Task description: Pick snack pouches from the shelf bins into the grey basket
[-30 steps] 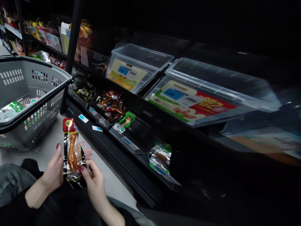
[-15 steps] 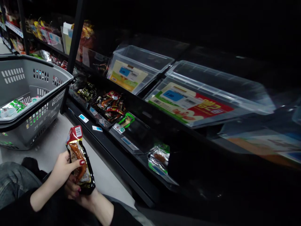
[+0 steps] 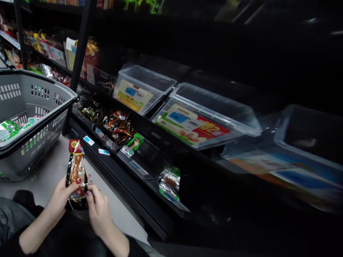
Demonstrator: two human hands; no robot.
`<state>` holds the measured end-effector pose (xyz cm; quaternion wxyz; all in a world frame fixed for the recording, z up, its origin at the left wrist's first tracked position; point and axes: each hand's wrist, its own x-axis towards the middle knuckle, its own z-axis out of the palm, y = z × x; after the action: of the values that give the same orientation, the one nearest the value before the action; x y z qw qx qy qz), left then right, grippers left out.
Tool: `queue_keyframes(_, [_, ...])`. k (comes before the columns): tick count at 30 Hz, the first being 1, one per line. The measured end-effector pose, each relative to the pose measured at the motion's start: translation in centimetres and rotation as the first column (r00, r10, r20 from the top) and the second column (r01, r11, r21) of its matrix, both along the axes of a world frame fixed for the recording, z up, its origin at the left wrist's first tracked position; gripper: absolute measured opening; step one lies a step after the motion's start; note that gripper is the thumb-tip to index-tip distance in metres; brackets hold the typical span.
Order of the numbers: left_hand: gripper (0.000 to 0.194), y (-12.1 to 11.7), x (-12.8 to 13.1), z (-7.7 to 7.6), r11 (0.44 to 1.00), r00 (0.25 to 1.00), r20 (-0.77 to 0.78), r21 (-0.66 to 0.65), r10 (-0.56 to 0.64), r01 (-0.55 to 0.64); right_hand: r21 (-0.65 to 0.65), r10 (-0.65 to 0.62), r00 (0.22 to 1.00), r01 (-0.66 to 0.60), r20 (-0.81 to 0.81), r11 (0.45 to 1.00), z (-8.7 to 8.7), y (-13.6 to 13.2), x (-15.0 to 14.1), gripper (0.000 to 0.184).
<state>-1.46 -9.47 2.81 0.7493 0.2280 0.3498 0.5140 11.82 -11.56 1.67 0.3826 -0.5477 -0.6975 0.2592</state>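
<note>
A vacuum-packed drumstick (image 3: 76, 164) in a clear, black and red pouch stands upright between my hands, its red top with a round gold label facing me. My left hand (image 3: 60, 195) grips the pouch's left side, thumb laid across the front. On the lower right edge, my right hand (image 3: 99, 207) pinches the pouch between thumb and fingers. Some fingertips behind the pouch are hidden. Similar dark pouches (image 3: 118, 125) lie heaped in a bin on the low shelf ahead.
At the left stands a grey shopping basket (image 3: 50, 128) with green and white packets (image 3: 10, 129) inside. Clear plastic bins (image 3: 214, 107) with price labels line the shelf above. A green-edged packet (image 3: 136, 142) and a silver packet (image 3: 170, 182) lie in the lower bins. A black shelf edge (image 3: 120, 175) runs diagonally.
The drumstick pouch was turned so its barcode side showed, then turned back to the gold-label side. My right hand moved from beneath it to its right edge. The view tilted up slightly.
</note>
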Motion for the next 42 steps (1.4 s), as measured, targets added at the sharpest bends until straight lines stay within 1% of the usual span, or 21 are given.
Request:
queue_keyframes(1, [0.049,0.2,-0.1,0.2,0.999,1.000,0.012,-0.031,0.020,-0.020,0.035,-0.023,0.994,0.019,0.104,0.999,0.8,1.3,0.9,0.029])
queue_keyframes(2, [0.049,0.3,-0.2,0.5,0.998,0.999,0.020,-0.047,0.037,-0.036,0.082,-0.112,0.974,0.098,0.197,0.992,1.7,3.1,2.0,0.033])
queue_keyframes(3, [0.049,0.4,-0.3,0.6,0.997,0.998,0.028,-0.053,0.051,-0.050,0.124,-0.245,0.913,0.216,0.326,0.968,2.7,5.3,3.1,0.036])
queue_keyframes(4, [0.050,0.5,-0.3,0.8,0.997,0.998,0.034,-0.057,0.060,-0.058,0.161,-0.335,0.799,0.294,0.500,0.942,3.8,7.8,4.1,0.035])
queue_keyframes(6, [0.053,0.5,-0.2,0.8,0.996,0.997,0.052,-0.067,0.063,-0.060,0.219,-0.398,0.718,0.334,0.571,0.917,5.7,13.3,5.6,0.023])
queue_keyframes(8, [0.054,0.5,0.0,0.3,0.996,0.995,0.085,-0.078,0.049,-0.042,0.246,-0.419,0.653,0.344,0.630,0.906,6.9,18.3,6.2,0.025])
queue_keyframes(11, [0.051,0.6,0.5,-0.8,0.997,0.990,0.137,-0.081,0.023,-0.012,0.219,-0.383,0.574,0.335,0.724,0.916,6.8,23.5,5.6,0.040])
queue_keyframes(13, [0.053,0.8,0.8,-1.7,0.997,0.989,0.145,-0.076,0.026,-0.015,0.175,-0.346,0.529,0.346,0.774,0.922,6.0,25.4,5.0,0.047])
queue_keyframes(15, [0.055,1.0,1.0,-2.3,0.997,0.990,0.140,-0.072,0.017,-0.007,0.127,-0.305,0.498,0.359,0.811,0.925,5.2,26.4,4.8,0.046])
queue_keyframes(17, [0.056,1.1,1.2,-2.6,0.998,0.991,0.131,-0.063,-0.005,0.014,0.085,-0.260,0.480,0.357,0.838,0.930,4.8,27.0,5.2,0.041])
queue_keyframes(20, [0.054,1.1,1.2,-2.7,0.999,0.993,0.116,-0.039,-0.031,0.035,0.042,-0.209,0.455,0.350,0.866,0.936,5.0,27.4,6.1,0.035])
queue_keyframes(23, [0.054,1.1,1.3,-2.6,0.998,0.991,0.121,-0.030,-0.049,0.053,0.028,-0.193,0.434,0.358,0.880,0.933,5.3,27.5,6.6,0.035])
queue_keyframes(26, [0.059,1.1,1.4,-2.7,0.998,0.990,0.133,-0.036,-0.047,0.052,0.037,-0.207,0.442,0.365,0.873,0.930,5.2,27.5,6.4,0.038])
queue_keyframes(28, [0.061,1.2,1.4,-2.8,0.998,0.990,0.132,-0.031,-0.046,0.051,0.070,-0.251,0.462,0.374,0.850,0.925,5.0,27.4,6.0,0.037])
queue_keyframes(31, [0.060,1.3,1.4,-3.1,0.998,0.993,0.109,-0.028,-0.054,0.057,0.171,-0.375,0.510,0.401,0.774,0.900,5.1,26.9,5.4,0.030])
queue_keyframes(34, [0.063,1.3,1.3,-2.9,0.997,0.994,0.091,-0.033,-0.063,0.066,0.281,-0.519,0.567,0.455,0.639,0.845,6.4,26.0,5.7,0.030])
queue_keyframes(37, [0.087,1.1,1.1,-2.3,0.999,0.996,0.083,-0.032,-0.034,0.037,0.361,-0.631,0.621,0.518,0.465,0.775,8.4,24.4,6.9,0.029])
queue_keyframes(39, [0.102,0.9,0.9,-1.7,0.999,0.997,0.072,-0.007,0.036,-0.036,0.396,-0.682,0.651,0.559,0.334,0.728,9.5,22.2,7.8,0.022])
queue_keyframes(40, [0.103,0.9,0.8,-1.5,0.997,0.995,0.058,0.021,0.078,-0.079,0.407,-0.695,0.666,0.575,0.271,0.710,9.7,20.7,7.9,0.017])
queue_keyframes(41, [0.098,0.9,0.7,-1.4,0.993,0.994,0.025,0.057,0.106,-0.107,0.411,-0.701,0.680,0.587,0.215,0.697,9.6,18.8,7.8,0.014])
queue_keyframes(42, [0.086,0.8,0.6,-1.2,0.988,0.993,-0.035,0.103,0.116,-0.112,0.396,-0.687,0.709,0.592,0.159,0.702,9.2,16.7,7.4,0.013])
